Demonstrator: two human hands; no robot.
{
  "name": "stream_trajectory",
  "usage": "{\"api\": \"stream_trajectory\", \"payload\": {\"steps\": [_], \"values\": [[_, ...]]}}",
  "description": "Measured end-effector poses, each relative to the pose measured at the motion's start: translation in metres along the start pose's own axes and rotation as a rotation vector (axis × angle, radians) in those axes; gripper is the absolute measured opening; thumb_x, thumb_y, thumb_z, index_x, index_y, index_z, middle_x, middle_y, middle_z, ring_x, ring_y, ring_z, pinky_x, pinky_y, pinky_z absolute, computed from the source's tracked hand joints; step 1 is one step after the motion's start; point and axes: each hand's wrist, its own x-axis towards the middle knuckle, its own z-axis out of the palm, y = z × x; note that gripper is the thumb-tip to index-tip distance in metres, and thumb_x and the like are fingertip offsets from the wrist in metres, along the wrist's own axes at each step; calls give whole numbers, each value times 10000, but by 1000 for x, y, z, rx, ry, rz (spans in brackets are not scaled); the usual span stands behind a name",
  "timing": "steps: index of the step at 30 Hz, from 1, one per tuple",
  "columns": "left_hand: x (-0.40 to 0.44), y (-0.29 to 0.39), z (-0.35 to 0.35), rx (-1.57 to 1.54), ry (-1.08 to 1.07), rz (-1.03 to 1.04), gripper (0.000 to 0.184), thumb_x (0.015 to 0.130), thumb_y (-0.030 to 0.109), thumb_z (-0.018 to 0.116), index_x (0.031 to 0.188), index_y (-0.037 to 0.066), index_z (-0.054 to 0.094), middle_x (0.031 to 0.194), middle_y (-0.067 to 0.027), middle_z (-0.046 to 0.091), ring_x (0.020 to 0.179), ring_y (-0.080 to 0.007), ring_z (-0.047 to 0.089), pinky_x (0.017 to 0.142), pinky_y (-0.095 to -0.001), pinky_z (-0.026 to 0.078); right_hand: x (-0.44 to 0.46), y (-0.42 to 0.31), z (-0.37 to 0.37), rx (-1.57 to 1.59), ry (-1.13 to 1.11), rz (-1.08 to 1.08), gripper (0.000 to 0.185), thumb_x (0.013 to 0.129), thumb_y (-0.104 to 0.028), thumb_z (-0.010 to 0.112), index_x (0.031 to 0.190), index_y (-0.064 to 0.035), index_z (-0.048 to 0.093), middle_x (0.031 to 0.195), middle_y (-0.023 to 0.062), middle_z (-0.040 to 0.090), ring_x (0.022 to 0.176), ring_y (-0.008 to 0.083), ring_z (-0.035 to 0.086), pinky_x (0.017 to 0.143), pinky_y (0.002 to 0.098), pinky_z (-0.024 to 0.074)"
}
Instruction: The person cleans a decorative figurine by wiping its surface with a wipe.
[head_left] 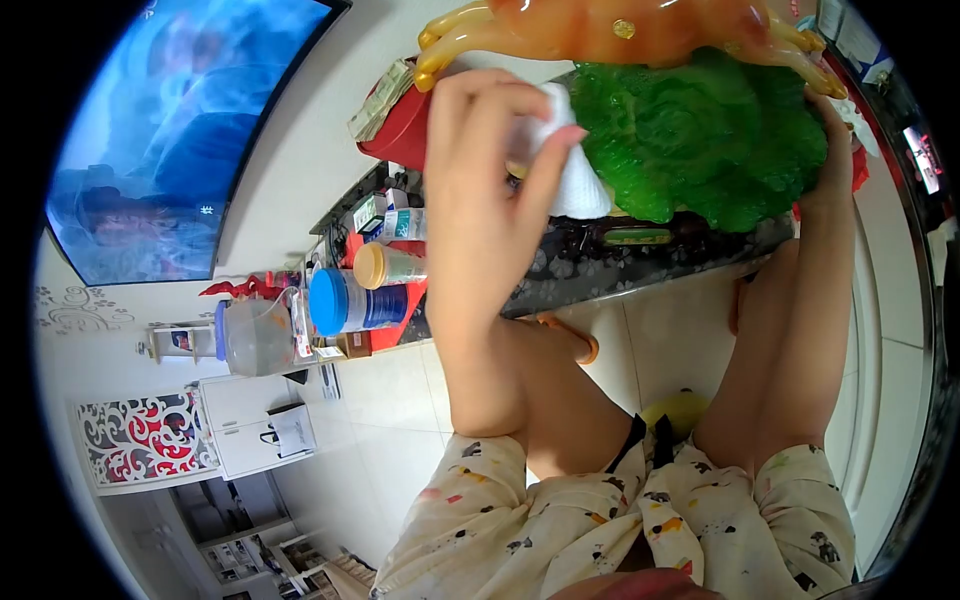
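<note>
A crumpled white cloth, possibly paper towel, is pinched in my left hand, with fingers curled and thumb across it. Just right of the cloth is a glossy green cabbage-shaped ornament with ruffled leaves. My right hand grips the ornament's right edge, its fingers partly hidden there. Along the top of the view lies an orange-brown animal figure with golden hooves, cut off by the frame. A dark carved base with a green inlay shows below the leaves.
Left of my wrist are a blue-lidded jar, a yellow-lidded jar, small boxes and a clear container on the dark patterned counter. A red holder with banknotes stands behind my left hand. A television hangs at left.
</note>
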Motion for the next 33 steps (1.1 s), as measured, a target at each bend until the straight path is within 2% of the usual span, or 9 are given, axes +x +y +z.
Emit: {"api": "stream_trajectory", "payload": {"steps": [1,4,5,8,11,17,20,24,33], "values": [[1,3,5,-31,16,11,195,832,20,781,971,8,645,957,-60,635,841,-179,607,687,-272,498,1,0,0,16,11,3,368,910,-251,658,1196,-20,657,1107,126,712,982,261,705,843,390,597],[2,-5,13,6,-17,112,215,802,26,802,948,-4,646,988,-84,660,812,-187,623,696,-281,507,1,1,-1,32,8,4,360,909,-252,661,1188,-25,662,1096,117,714,965,255,704,832,380,593],[2,-4,14,-29,-48,78,181,809,-17,744,935,3,615,950,-140,652,818,-332,638,682,-379,527,1,1,-1,31,0,2,359,909,-253,662,1187,-27,663,1093,114,714,960,253,704,830,376,591],[1,-3,16,51,-64,40,167,813,7,749,919,8,621,903,-140,661,827,-340,639,697,-389,521,4,2,-4,29,-4,0,358,912,-255,657,1191,-30,661,1098,106,714,965,250,703,844,369,588],[2,-1,22,23,23,-24,197,800,36,803,940,5,668,893,-87,718,720,-179,642,695,-285,514,-1,1,2,26,72,-9,353,921,-256,647,1194,-33,662,1106,101,714,974,247,703,852,368,585],[3,-14,24,92,-59,102,180,832,34,771,1007,41,728,930,-72,719,734,-178,660,686,-290,518,5,5,-8,61,-21,-37,289,929,-234,643,1122,-22,683,1010,99,732,899,219,724,789,350,611],[3,-14,26,150,-62,137,173,828,9,757,992,39,713,928,-71,703,757,-197,661,702,-310,523,3,4,-4,67,-11,-7,337,939,-243,624,1179,-11,673,1076,118,728,965,252,715,827,369,603],[5,-5,28,215,-28,174,197,816,-29,735,981,48,659,910,-82,673,794,-242,655,720,-333,515,0,3,-11,47,-215,-10,326,943,-242,625,1167,-12,678,1069,115,729,947,242,718,812,361,606],[11,5,36,413,-92,246,204,790,-48,690,942,49,594,840,-101,637,831,-300,596,714,-399,484,12,6,-2,-86,210,-54,399,839,-301,611,1116,-25,691,1043,145,733,934,299,704,860,412,579]]}}
